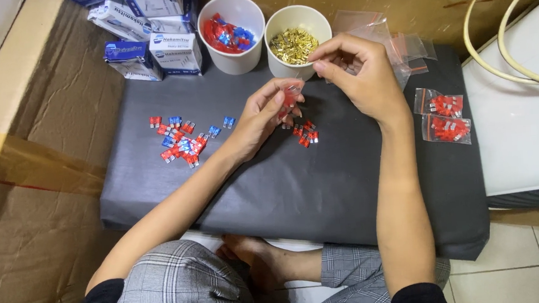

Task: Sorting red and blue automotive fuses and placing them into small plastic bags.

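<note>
The left hand pinches a small clear bag of red pieces above the middle of the grey mat; the right hand, fingers drawn narrow, touches the bag's top edge; a few red fuses lie just below; a larger red-and-blue pile sits left; two white cups stand far; filled bags lie right.

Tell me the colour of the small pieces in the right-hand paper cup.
Gold, shiny like brass. The pieces fill the right-hand cup, seen best in the head view.
</note>
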